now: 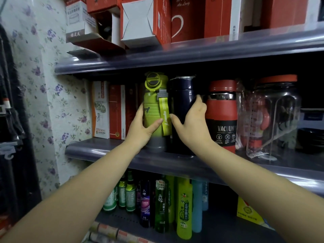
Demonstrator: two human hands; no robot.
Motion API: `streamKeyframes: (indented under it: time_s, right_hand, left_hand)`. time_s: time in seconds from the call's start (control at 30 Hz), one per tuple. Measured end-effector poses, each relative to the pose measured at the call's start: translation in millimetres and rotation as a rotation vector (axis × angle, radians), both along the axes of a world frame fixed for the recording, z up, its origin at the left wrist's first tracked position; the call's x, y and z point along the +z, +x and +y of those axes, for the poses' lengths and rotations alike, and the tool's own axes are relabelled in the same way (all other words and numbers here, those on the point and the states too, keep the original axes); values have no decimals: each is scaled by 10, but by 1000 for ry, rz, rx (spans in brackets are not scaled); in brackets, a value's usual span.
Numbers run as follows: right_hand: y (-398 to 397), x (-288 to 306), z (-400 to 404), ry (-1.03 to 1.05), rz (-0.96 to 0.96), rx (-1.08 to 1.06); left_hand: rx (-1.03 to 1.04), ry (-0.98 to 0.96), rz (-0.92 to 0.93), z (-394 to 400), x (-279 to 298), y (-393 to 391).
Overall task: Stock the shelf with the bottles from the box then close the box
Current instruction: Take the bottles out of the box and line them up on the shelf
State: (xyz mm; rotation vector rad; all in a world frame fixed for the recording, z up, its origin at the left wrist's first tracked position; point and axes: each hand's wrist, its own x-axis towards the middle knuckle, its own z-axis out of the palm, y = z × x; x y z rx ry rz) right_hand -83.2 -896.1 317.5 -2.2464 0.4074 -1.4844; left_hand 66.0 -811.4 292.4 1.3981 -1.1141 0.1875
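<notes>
A lime-green bottle [155, 102] with a grey base and a green strap stands upright on the middle shelf [105, 153]. My left hand [142, 128] is wrapped around its lower body. Right beside it stands a dark navy bottle [182, 95], and my right hand [191, 123] grips that one from the right side. A red flask [221, 109] marked VACUUM stands just right of the navy bottle. The box is out of view.
A clear plastic jar [273, 116] with a red lid stands at the right of the shelf. Boxed goods [108, 109] line the shelf's left end. Red and white cartons [157, 20] fill the upper shelf. Several green and yellow bottles [163, 204] stand on the lower shelf.
</notes>
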Motion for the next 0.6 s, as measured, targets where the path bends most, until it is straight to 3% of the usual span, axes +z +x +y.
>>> streamKeyframes:
  time_s: [0.27,0.6]
  right_hand:
    - [82,-22,29,48,-1,-26]
    - [-38,-195,87,-57,-4,-8]
  left_hand:
    - [12,12,18,24,18,-27]
    - [71,123,60,119,11,-160]
